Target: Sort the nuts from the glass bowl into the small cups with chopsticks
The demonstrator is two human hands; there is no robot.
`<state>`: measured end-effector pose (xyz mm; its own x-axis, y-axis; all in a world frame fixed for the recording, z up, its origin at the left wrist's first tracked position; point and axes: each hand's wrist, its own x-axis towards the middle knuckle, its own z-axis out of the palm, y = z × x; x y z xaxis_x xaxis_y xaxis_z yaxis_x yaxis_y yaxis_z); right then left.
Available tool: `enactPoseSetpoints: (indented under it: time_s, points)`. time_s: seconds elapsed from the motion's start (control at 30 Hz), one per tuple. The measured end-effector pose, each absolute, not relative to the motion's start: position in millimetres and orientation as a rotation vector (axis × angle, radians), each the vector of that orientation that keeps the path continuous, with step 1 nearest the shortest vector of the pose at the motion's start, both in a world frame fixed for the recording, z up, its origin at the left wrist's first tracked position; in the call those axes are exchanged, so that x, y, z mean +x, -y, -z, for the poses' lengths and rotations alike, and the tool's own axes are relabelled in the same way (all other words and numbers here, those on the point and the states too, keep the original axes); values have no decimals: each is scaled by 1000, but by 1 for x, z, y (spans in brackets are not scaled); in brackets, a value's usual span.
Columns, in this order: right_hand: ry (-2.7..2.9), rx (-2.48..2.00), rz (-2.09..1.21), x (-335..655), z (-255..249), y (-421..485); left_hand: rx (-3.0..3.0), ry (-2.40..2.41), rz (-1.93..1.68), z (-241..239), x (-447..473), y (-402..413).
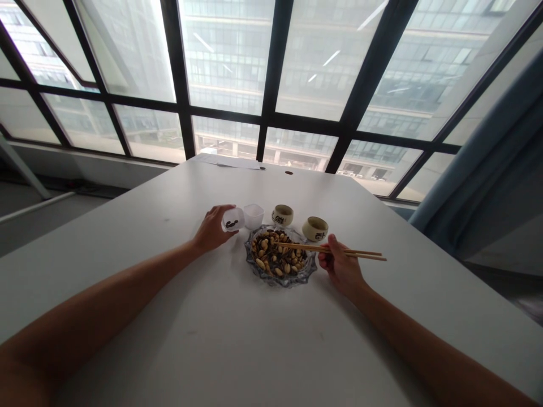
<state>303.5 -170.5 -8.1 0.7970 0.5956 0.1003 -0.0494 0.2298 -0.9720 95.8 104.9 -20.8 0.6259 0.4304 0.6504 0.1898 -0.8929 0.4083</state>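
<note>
My left hand point(214, 227) is closed around a small clear plastic cup point(240, 217), tilted so that a few dark seeds point(231, 224) show inside. Just right of it stands a second translucent cup point(253, 216). In my right hand point(339, 265) is a pair of wooden chopsticks point(314, 247), their tips over a scalloped glass dish point(313, 271). Mixed nuts and dark seeds point(278, 257) fill the dish. Whether the tips pinch anything is too small to tell. Two cream ceramic cups with dark characters, one behind the dish point(282, 215) and one at its right point(315, 229), stand upright.
Everything sits on a white table point(254, 350). White paper point(231, 162) lies at its far edge, near a dark round hole point(289, 173). Beyond are large framed windows point(229, 56), with a blue curtain point(479, 152) to the right.
</note>
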Motion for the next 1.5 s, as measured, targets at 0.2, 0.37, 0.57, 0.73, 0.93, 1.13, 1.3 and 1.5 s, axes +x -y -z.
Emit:
enactPoseSetpoints:
  time_s: [0.2, 0.37, 0.57, 0.73, 0.93, 1.13, 1.3, 1.5]
  points:
    - [457, -1256, -479, 301, 6, 171, 2552, -582, -1087, 22, 96, -106]
    - [420, -1251, -469, 301, 7, 170, 2526, -632, -1061, 21, 97, -106]
    - [415, -1257, -446, 302, 8, 170, 2521, -671, -1063, 22, 97, -105]
    - [359, -1251, -467, 301, 6, 170, 2487, -762, -1043, 21, 98, -106]
    - [361, -1214, -428, 305, 10, 170, 2259, -1094, -831, 17, 95, -113]
    - [357, -1177, -373, 309, 14, 168, 2418, -1051, -801, -4, 90, -116]
    - [351, -1181, -377, 307, 13, 167, 2789, -869, -761, -27, 114, -101]
    - [386, -1195, -382, 307, 12, 169, 2815, -890, -408, -38, 154, -92]
